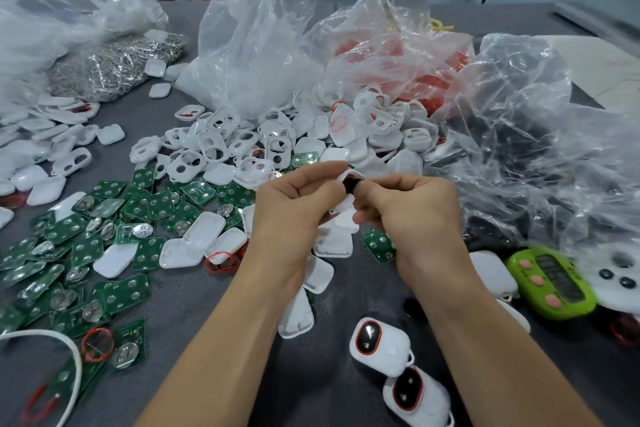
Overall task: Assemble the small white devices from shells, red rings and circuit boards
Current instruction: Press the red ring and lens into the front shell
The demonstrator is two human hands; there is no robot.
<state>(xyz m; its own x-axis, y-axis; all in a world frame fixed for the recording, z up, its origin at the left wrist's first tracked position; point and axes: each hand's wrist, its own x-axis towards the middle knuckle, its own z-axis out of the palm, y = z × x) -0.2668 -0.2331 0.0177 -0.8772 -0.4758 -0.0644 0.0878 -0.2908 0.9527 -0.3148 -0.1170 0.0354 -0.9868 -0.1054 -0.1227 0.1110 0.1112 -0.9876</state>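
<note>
**A:** Where was the piece, from the head camera?

**B:** It was up off the table (207, 315), between both hands. The left hand (294, 204) pinched one side of a white shell (349, 173) with thumb and curled fingers. The right hand (412, 208) pinched the other side, its thumb against a dark insert (351, 185) in the shell's window. I couldn't tell whether a red ring was seated there.

**A:** How would it handle?

**B:** Light, I'd judge: thin, stiff moulded plastic, smooth enough to slip. It was best held by the outer edges, as it was, since the narrow bars around the cut-outs looked likely to crack if squeezed. The red rings (218, 256) looked soft and floppy, so they'd want easing into place rather than pulling. The circuit boards (104, 253) seemed rigid, so I'd take them by the edges, off the metal domes.

**A:** And the counts?

**B:** One shell was in hand. Two finished devices (381, 345) lay face up near the person, with red-rimmed dark windows showing. The front shells (221, 142) with cut-outs, the plain back shells (194, 246) and the boards lay in heaps of dozens each, too many to count. At least four loose rings were on the table, with more in a clear bag (398, 59). One green timer-like gadget (550, 282) sat at the right.
</note>
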